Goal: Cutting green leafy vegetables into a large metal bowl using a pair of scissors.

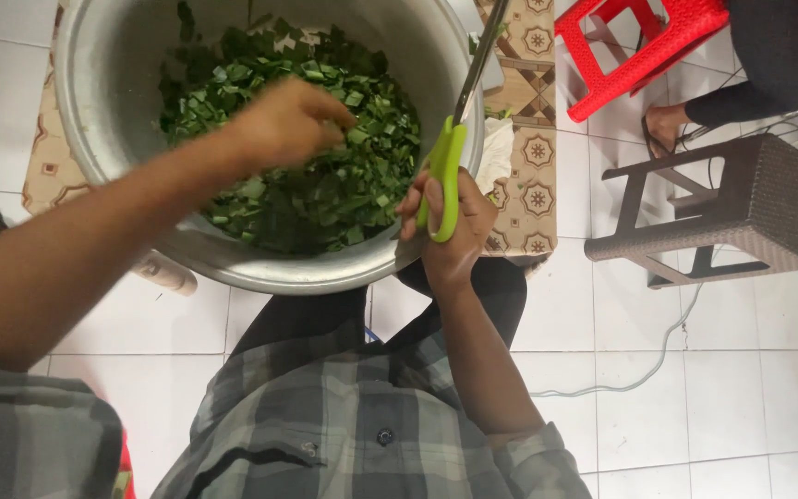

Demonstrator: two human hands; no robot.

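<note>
- Big metal basin (94, 139) takes up the upper left and middle of the frame, and it's loaded with chopped green leaves (325, 185), piled mostly toward the center and right side of the bowl.
- Left hand (288, 120) reaches in from the left edge, fingers bunched down into the greens. It looks like it's pinching up some leaves, but the fingertips are buried and a bit blurred, so I can't tell for sure what it's got.
- Right hand (445, 217) is at the basin's near rim, just right of center, wrapped around the lime green handles of the scissors (459, 120). Blades point up toward the top of the frame, over the right side of the bowl, and look pretty much closed.
- My take on doing this bit well: gather a decent tuft and lift it clear of the pile before snipping, so the pieces drop back into the bowl and not over the rim.
- Keep the pinching fingers well back from the blades; hold the bunch low and cut the free end.
- Blades over the bowl the whole time, tips aimed away from the other wrist.
- Other stuff around: patterned mat (528, 148) under the basin, dark wicker stool (750, 203) at right, red plastic stool (639, 46) upper right, and another person's foot (665, 122) next to it.
</note>
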